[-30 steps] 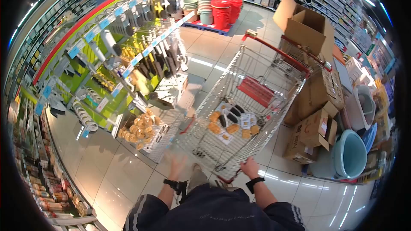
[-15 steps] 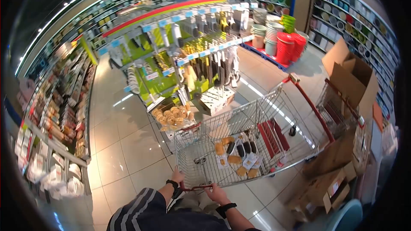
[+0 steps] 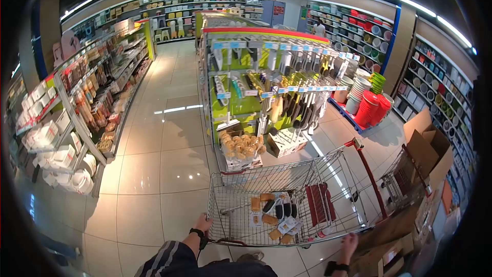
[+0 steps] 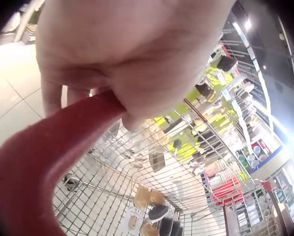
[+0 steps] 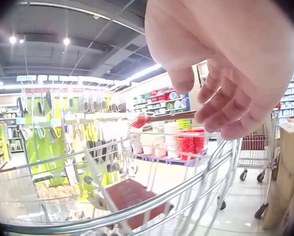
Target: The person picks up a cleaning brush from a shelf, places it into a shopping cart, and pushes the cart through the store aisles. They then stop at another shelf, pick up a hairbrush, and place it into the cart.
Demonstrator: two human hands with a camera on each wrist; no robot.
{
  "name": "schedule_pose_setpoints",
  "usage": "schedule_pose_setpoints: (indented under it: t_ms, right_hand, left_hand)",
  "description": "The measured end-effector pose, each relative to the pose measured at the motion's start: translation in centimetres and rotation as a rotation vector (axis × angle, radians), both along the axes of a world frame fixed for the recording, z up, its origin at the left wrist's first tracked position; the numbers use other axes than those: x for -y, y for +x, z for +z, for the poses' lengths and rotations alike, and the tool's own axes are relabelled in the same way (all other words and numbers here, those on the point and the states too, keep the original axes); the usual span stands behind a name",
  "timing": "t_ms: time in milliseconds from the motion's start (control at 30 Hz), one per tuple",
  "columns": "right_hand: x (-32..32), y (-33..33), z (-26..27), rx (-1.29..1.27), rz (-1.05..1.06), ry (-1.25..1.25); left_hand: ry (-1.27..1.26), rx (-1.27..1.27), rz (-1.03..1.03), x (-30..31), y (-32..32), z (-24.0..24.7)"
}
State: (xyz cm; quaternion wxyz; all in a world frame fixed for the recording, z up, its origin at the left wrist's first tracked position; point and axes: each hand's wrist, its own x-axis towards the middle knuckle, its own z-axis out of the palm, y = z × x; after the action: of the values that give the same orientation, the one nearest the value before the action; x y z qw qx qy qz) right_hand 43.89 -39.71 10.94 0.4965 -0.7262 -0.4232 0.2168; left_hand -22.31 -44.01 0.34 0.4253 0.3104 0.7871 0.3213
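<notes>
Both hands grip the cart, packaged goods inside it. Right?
No. Only the left hand grips the cart, fingers curled on a red part of it. The right hand hovers open above the wire rim, as the right wrist view shows. Packaged goods do lie inside.

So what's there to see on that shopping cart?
The shopping cart is a silver wire basket with red trim, a red handle bar at one end and a red seat flap inside. It stands upright on the tiled floor. Small orange and black packs lie on its bottom. The left hand grips its red near corner; the right hand hovers by the rim.
</notes>
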Motion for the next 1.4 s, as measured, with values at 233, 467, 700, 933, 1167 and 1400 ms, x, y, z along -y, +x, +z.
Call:
schedule_pose_setpoints:
  t_ms: [233,467,700,933,1167,1400]
  right_hand:
    - [4.9,3.9,7.2,0.645,-0.021,0.002]
    - [4.3,-7.1,18.3,0.574,0.493,-0.4]
    - [-0.4,-18.2,18.4,1.049,1.229,-0.339]
    - [-4.4,-26.4,12.5,1.269,1.59,0.001]
    - [-2.2,-38.0,7.6,0.788,1.539,0.399]
    - [0.6,-49.4,7.9,0.816,1.569,0.364]
  left_hand:
    - [0.087,-0.098,0.082,8.9,-10.5,0.1]
    - [0.143,-0.305,0.525,22.5,-16.4,4.8]
    - [0.336,-0.38,0.541,31.1,-3.7,9.3]
    - [0.476,-0.238,-0.262,27.5,19.0,17.7]
    - [0.274,-0.527,-0.251,27.8,27.1,21.7]
    - [0.156,-0.902,0.027,25.1,22.2,17.3]
